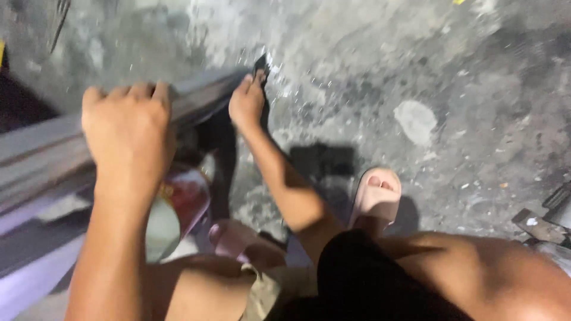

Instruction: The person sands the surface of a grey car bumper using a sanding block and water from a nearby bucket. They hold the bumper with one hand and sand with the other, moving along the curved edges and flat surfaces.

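From the head camera, looking down, the left hand (128, 128) sits on top of a long grey metal bar (53, 148) that runs from the lower left up toward the middle of the picture, its fingers (143, 90) curled over the bar's far edge and clenched on it. The right hand (247, 104) is further along, at the bar's far end, where its fingers press against a dark, thin, flat piece (262, 65) standing up there; whether they grip it or only touch it cannot be told, as the view is blurred. Below the hands, a pale sandal (377, 196) rests on the rough concrete floor (452, 71), and a red and white object (178, 202) lies under the bar, near the bare knees.
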